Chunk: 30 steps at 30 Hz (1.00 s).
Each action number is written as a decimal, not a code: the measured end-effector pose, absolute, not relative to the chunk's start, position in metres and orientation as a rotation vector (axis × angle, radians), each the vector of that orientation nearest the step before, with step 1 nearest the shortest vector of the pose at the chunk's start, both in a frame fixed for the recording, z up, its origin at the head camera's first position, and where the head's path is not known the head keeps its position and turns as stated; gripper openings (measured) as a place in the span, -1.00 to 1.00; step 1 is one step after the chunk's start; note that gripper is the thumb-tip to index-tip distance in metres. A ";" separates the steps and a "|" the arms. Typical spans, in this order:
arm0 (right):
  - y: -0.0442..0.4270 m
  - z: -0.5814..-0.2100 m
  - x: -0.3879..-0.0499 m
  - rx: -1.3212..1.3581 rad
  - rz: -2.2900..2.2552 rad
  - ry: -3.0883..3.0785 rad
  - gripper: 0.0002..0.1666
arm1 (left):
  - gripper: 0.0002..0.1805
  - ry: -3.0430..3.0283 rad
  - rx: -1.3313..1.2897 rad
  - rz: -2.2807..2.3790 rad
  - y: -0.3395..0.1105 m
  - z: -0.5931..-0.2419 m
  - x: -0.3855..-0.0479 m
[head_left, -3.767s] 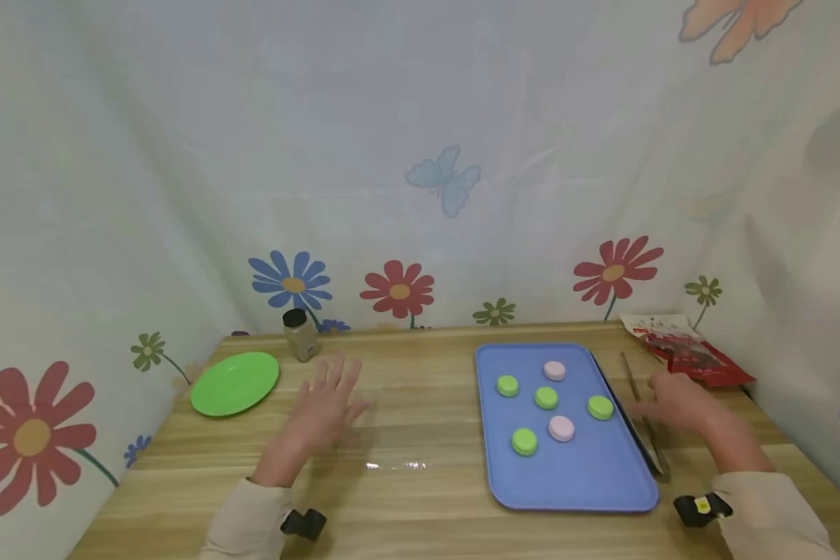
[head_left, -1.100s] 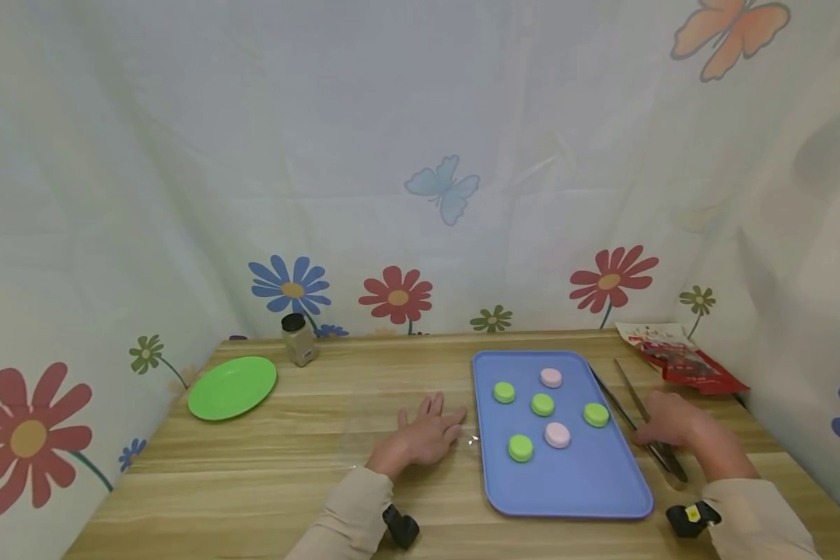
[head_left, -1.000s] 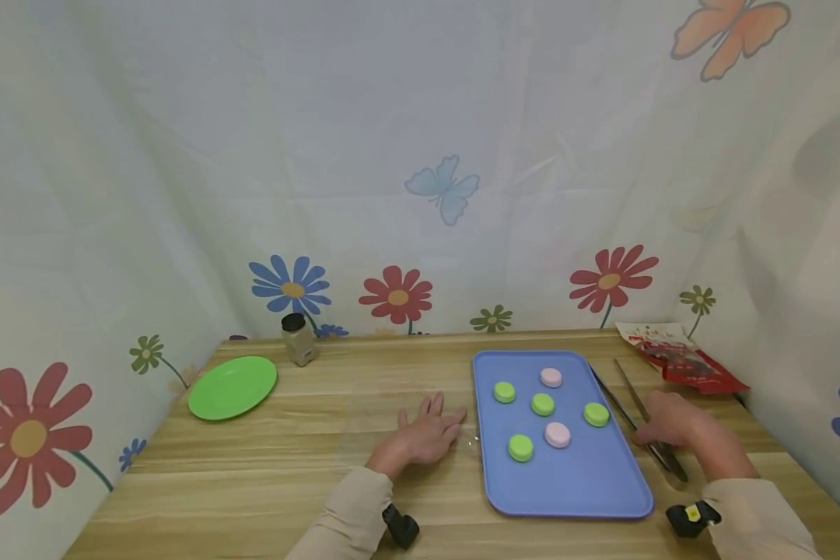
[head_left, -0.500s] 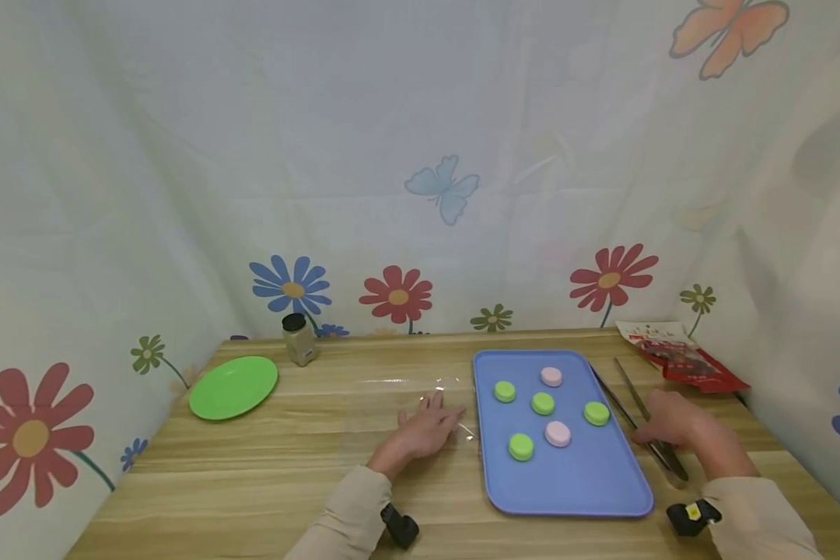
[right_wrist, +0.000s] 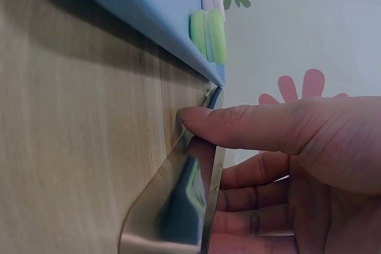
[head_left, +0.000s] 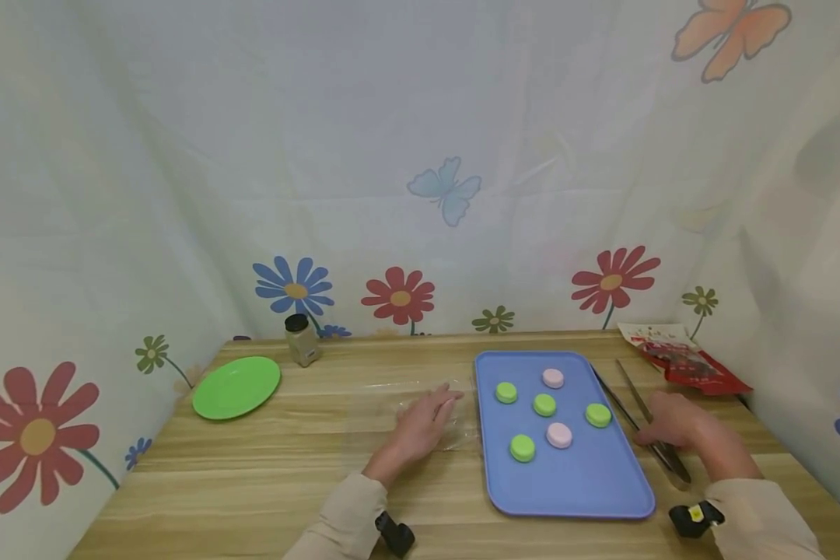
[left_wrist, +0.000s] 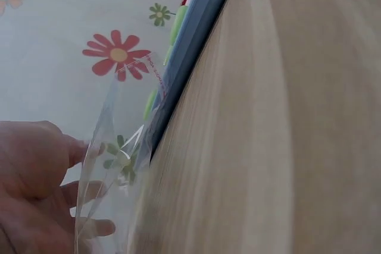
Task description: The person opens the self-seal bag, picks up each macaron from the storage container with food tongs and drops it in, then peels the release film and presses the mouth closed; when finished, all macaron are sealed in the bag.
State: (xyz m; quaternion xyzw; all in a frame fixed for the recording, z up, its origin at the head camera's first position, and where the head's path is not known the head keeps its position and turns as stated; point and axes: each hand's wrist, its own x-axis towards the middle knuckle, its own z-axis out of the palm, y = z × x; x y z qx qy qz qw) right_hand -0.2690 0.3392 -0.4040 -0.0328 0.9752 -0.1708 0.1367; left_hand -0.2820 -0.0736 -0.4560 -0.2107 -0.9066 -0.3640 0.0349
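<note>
A: Starting nearest?

B: Beige sleeves (head_left: 350, 513), with a black device (head_left: 394, 533) strapped at each wrist.

A: And with the left hand (head_left: 416, 428)?

B: Touches clear film (left_wrist: 131, 123) with fingers apart (small red lettering near one edge of the film). Partly raised off the desk (head_left: 203, 498), too, and reaching the left side of the blue tray (head_left: 567, 490).

A: With the right hand (head_left: 682, 428)?

B: Clamped on metal tongs (right_wrist: 156, 209) — thumb to one side, other fingers to the opposite. Just right of the tray, with far ends spread apart.

A: On the tray?

B: Four green macarons (head_left: 522, 448) and two pink macarons (head_left: 558, 435), loosely scattered.

A: Farther off?

B: To the left, a green plate (head_left: 236, 387); to the right, a red-and-white packet (head_left: 693, 365); then, upright near the plate, a black-lidded jar (head_left: 303, 344).

A: And behind everything?

B: White cloth backdrop (head_left: 336, 117) — printed with flowers (head_left: 400, 299) and butterflies (head_left: 451, 190).
</note>
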 end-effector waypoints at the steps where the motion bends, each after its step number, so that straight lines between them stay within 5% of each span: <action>1: 0.340 -0.404 -0.269 -0.095 -0.491 2.821 -0.55 | -0.59 -2.779 -0.650 -1.117 -0.074 -0.456 -0.282; 18: 0.342 -0.408 -0.272 -0.083 -0.487 2.811 -0.50 | -0.53 -2.720 -0.601 -1.237 -0.077 -0.463 -0.283; 24: 0.342 -0.407 -0.270 -0.090 -0.488 2.813 -0.46 | -0.78 -2.710 -0.578 -1.189 -0.078 -0.465 -0.283; 30: 0.341 -0.406 -0.269 -0.083 -0.487 2.811 -0.48 | -0.81 -2.681 -0.603 -1.192 -0.081 -0.465 -0.283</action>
